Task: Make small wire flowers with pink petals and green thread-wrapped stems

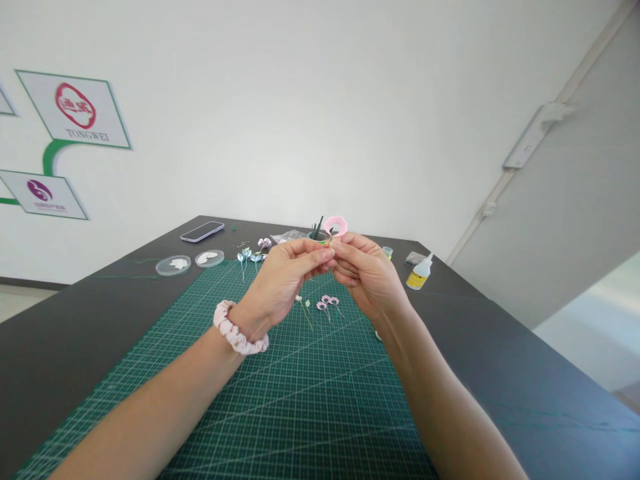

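A pink artificial flower point(335, 227) with a scalloped, cup-like rim stands just above my fingertips. My left hand point(285, 273) is closed in a pinch right beneath it, with a pale scrunchie point(239, 330) round the wrist. Meeting it at the fingertips, my right hand point(367, 270) also pinches at the flower's base. The stem between the fingers is mostly hidden. Below the hands, several small pink-purple flowers point(327, 303) on wire stems lie on the green cutting mat point(290, 400), beside a thin green stem point(306, 315) with a leaf and a whitish tip.
Blue wire-stemmed flowers point(250, 257) and a purplish flower point(265, 243) lie at the mat's far left. Beyond are two clear dishes point(173, 272) of white pieces and a phone point(203, 231). A glue bottle point(419, 273) stands right; dark tools point(317, 229) rise behind the hands.
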Demonstrator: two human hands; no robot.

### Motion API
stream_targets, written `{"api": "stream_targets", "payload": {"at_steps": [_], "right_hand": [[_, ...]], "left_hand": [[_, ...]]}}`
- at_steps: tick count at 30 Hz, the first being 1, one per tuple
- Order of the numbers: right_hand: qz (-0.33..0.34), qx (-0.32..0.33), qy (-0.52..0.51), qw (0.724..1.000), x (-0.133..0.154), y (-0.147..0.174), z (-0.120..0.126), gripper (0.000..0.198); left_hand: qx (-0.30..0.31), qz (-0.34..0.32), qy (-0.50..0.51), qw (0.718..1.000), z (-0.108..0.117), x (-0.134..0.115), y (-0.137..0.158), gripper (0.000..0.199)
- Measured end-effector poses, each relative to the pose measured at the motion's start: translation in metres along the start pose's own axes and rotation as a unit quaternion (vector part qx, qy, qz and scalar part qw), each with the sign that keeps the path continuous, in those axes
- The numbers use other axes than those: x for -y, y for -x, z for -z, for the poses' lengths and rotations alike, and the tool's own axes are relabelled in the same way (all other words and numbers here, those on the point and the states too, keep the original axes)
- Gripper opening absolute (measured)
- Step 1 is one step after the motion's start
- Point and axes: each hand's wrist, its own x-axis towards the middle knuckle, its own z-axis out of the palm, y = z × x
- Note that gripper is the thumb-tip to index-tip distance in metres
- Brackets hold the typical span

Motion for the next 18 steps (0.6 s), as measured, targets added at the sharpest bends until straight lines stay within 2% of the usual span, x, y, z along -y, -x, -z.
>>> {"api": "stream_targets", "payload": {"at_steps": [11,18], "right_hand": [[0.026,-0.054,0.040,0.997,0.0000,0.0011,0.0000,0.013],[0.037,-0.074,0.055,0.995,0.0005,0.0000,-0.0015,0.011]], "left_hand": [[-0.038,-0.028,-0.025,0.999,0.0015,0.0023,-0.0011,0.008],[-0.041,-0.035,-0.039,0.998,0.0021,0.0023,-0.0006,0.008]]}}
